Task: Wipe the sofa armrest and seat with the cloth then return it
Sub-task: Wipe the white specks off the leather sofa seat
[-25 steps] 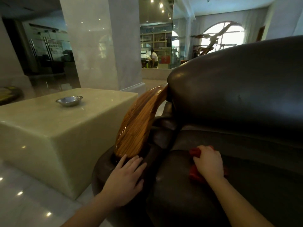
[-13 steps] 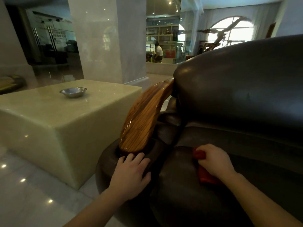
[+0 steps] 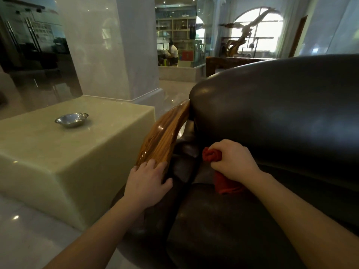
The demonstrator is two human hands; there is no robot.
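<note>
A person's right hand (image 3: 233, 162) was closed in a fist around a bunched red cloth (image 3: 212, 155), pressed where the dark leather sofa's seat (image 3: 223, 226) met its backrest (image 3: 281, 113). The left hand (image 3: 147, 181) lay flat, fingers spread, on the lower end of the glossy wooden armrest (image 3: 165, 136). Beside the sofa stood a pale stone block table (image 3: 77, 152) bearing a small metal bowl (image 3: 71, 119); polished floor and a marble pillar (image 3: 108, 45) lay behind. No writing was legible.

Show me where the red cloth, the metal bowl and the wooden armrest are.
red cloth (image 3: 212, 155): head view, on the bunched end sticking out of the right hand's fist.
metal bowl (image 3: 72, 119): head view, on its inner basin.
wooden armrest (image 3: 165, 134): head view, on the middle of its glossy grain.
</note>
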